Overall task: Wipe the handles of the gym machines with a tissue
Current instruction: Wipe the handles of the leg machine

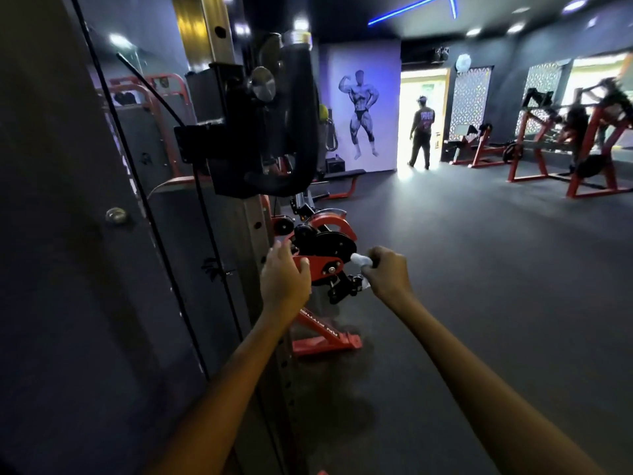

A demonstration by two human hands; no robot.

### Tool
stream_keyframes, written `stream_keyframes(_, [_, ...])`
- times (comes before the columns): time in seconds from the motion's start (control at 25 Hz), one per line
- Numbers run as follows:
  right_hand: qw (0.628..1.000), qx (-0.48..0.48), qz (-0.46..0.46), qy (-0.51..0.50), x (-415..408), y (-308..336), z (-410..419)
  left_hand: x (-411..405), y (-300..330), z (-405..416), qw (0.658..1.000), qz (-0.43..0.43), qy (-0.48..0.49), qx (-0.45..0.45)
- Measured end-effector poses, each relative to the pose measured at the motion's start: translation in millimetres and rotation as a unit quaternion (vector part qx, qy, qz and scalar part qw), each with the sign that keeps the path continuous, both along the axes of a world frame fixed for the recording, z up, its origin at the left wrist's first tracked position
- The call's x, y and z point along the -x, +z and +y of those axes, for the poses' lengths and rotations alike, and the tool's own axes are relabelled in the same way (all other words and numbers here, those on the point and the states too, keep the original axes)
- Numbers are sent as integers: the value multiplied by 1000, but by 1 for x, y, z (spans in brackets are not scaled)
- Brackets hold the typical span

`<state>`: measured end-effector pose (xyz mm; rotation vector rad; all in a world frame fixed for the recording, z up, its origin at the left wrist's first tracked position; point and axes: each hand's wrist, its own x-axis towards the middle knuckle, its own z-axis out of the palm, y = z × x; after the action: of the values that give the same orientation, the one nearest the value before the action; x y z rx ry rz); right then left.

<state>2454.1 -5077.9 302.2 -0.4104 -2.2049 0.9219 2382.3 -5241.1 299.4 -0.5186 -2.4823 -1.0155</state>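
Observation:
A red and black pulley carriage sits low on the cable machine's upright column. My left hand rests on the red bracket of that carriage, fingers curved over it. My right hand grips a white tissue wrapped round the handle that hangs at the carriage's right side; the handle itself is mostly hidden by the hand and tissue. Higher up the column a curved black padded grip hangs from a second carriage.
The machine's dark weight-stack shroud and cables fill the left. Its red floor foot lies below my hands. Dark rubber floor spreads right. Red plate-loaded machines stand far right; a person stands in the lit doorway.

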Motion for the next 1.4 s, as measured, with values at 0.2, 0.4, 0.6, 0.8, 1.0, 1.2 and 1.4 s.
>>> stream_keyframes(0.2, [996,-69,-52,-13,-84,11,41,-86,-4,37,979,-59,-16,192])
stream_keyframes(0.4, [993,-75,-62,-59,-169,-33,89,-176,-47,78,974,-138,-62,169])
stream_keyframes(0.6, [993,-44,-98,-50,-184,-70,141,-192,-67,143,969,-157,-85,171])
stream_keyframes(0.8, [988,-89,-121,-46,-134,-83,216,-143,-72,224,975,-138,-91,148])
stream_keyframes(1.0, [987,-86,-133,-27,-46,-79,309,-59,-80,319,977,-153,-81,127])
stream_keyframes(1.2, [990,-54,-132,-18,34,-84,393,15,-82,401,973,-152,-83,149])
stream_keyframes(1.4, [991,-30,-130,23,137,-103,487,106,-99,486,975,-145,-52,160])
